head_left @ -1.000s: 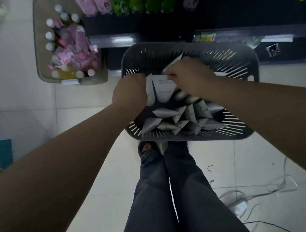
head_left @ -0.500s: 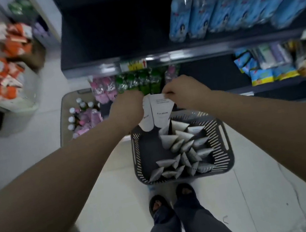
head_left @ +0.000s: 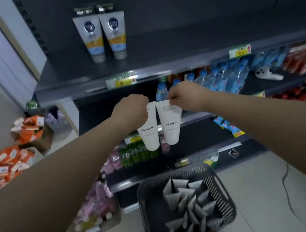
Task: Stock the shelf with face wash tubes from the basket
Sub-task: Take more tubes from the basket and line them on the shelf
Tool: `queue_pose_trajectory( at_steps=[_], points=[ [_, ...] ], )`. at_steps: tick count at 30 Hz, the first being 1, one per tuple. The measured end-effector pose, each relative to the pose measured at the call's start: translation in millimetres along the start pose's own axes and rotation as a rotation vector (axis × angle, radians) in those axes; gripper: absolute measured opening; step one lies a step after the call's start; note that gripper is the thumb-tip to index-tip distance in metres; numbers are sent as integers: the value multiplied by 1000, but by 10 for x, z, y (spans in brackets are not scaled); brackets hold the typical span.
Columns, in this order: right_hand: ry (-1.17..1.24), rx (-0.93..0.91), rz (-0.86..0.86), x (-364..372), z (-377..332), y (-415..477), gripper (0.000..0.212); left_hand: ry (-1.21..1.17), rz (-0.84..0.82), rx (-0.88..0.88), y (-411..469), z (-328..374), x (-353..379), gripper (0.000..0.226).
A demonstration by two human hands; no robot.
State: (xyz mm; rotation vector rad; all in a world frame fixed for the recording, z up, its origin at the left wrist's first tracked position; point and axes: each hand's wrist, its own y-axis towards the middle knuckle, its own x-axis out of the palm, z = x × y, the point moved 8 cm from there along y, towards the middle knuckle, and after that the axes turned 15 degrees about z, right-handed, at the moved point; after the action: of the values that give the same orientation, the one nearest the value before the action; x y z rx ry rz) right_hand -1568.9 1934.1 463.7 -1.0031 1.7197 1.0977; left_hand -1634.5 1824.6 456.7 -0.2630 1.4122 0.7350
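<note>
Half a second earlier both hands had been just above the basket (head_left: 144, 209). Now they were up level with the water-bottle shelf, well apart from the basket on the floor. The left hand (head_left: 129, 109) had its grip closed on the crimped end of one white face wash tube (head_left: 149, 135), and the right hand (head_left: 183, 98) pinched a second tube (head_left: 171, 127). Both dangled cap-down, side by side. Pickup looked finished, with placement still to come. The top shelf (head_left: 197, 46) offered broad bare room right of the two standing tubes (head_left: 102, 36), though its front edge (head_left: 180, 66) had to be cleared first.
</note>
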Motion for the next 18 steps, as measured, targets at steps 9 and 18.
queue_pose_trajectory(
  at_steps=[9,18],
  points=[
    [-9,-17,158,-922,-53,294,22,-55,122,68,510,242,-897,30],
    [28,-60,249,-1508,13,611,22,-21,210,46,983,461,-1492,34]
  ],
)
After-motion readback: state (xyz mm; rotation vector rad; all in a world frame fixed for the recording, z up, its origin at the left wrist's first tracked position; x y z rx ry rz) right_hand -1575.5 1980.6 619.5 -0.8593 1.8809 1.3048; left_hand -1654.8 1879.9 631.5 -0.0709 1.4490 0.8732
